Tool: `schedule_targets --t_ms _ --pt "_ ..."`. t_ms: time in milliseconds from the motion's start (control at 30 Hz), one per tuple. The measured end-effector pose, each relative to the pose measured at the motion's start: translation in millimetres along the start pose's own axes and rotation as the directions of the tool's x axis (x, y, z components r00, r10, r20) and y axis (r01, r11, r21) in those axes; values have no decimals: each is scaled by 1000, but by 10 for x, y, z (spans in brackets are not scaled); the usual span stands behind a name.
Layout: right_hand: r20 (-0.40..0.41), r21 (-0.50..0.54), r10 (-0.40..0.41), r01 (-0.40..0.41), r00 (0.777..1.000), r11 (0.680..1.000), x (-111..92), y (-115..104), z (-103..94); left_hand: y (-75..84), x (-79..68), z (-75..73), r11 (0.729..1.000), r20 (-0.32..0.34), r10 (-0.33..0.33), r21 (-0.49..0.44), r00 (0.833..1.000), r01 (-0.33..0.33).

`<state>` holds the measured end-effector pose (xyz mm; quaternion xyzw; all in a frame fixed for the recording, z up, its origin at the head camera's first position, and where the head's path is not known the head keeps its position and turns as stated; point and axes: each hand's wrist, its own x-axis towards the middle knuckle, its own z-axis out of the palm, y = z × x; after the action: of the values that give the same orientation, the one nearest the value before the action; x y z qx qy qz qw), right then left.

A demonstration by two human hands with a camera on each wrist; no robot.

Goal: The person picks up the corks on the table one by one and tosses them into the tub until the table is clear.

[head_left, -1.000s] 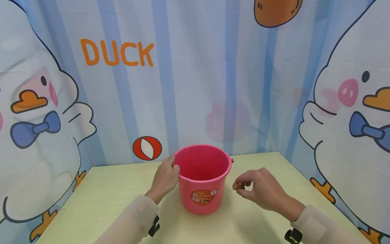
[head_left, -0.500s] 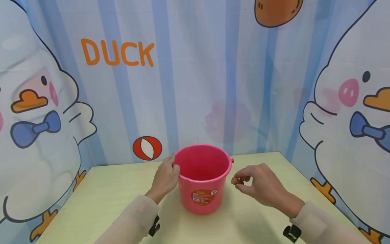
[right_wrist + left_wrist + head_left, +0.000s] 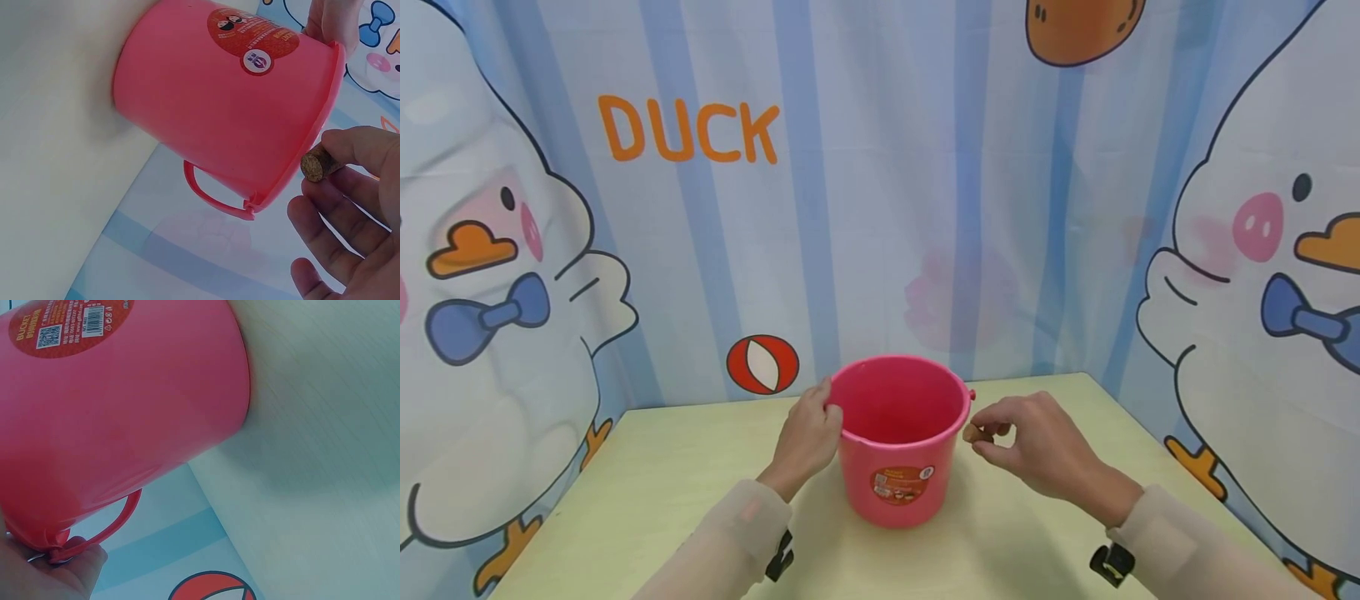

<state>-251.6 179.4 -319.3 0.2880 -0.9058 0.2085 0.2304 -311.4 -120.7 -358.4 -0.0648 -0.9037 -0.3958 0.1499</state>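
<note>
A pink plastic bucket (image 3: 895,475) stands upright on the table, with a red oval label on its front. My left hand (image 3: 808,433) grips its rim on the left side, thumb toward the front. In the left wrist view, fingers (image 3: 84,565) curl at the rim by the handle's joint. Just right of the bucket, my right hand (image 3: 1041,446) pinches a small brown cork (image 3: 317,164) between thumb and fingertips. The cork is beside the rim, outside the bucket. The bucket's handle (image 3: 212,200) hangs down at the back. The bottom of the bucket's inside is hidden.
The pale yellow table (image 3: 700,467) reaches back to a blue-striped curtain (image 3: 887,208) behind the bucket. Curtains printed with ducks enclose the left and right sides.
My right hand has moved up and slightly left with the cork, closer to the bucket's rim. My left hand and the bucket have stayed still.
</note>
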Motion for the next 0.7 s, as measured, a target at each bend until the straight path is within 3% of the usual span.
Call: schedule_targets --t_ms 267,700 --pt "-29 0 28 -28 999 1000 75 -49 -10 0 1 7 1000 -7 6 6 1000 -6" --pt "-62 22 0 2 998 1000 201 -148 39 0 -5 3 1000 -7 4 11 1000 -4"
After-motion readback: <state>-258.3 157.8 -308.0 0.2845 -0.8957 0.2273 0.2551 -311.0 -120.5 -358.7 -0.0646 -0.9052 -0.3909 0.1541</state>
